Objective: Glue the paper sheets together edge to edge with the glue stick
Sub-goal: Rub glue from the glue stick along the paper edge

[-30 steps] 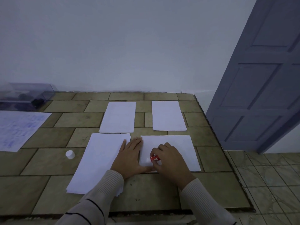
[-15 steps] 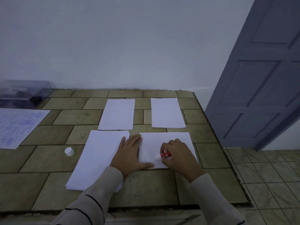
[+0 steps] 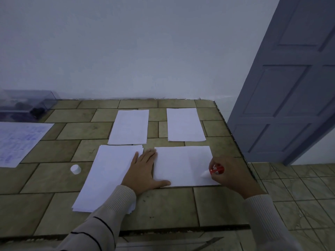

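A white sheet (image 3: 181, 165) lies near the front of the tiled counter. My right hand (image 3: 233, 176) grips a red glue stick (image 3: 216, 169) with its white tip pressed on the sheet's near right corner. My left hand (image 3: 145, 171) lies flat, fingers spread, on the sheet's left edge and partly on a stack of white paper (image 3: 108, 174) to the left. Two more white sheets sit behind: one (image 3: 129, 126) at centre, another (image 3: 184, 124) to its right. The glue stick's white cap (image 3: 75, 169) stands left of the stack.
A sheet with blue writing (image 3: 18, 142) lies at the far left, with a clear plastic box (image 3: 25, 104) behind it by the wall. The counter's right edge (image 3: 233, 142) drops to a tiled floor beside a grey-blue door (image 3: 290, 87).
My right hand has slid the glue stick rightward along the sheet's near edge, from near my left thumb to the right corner. My left hand has stayed flat in place.
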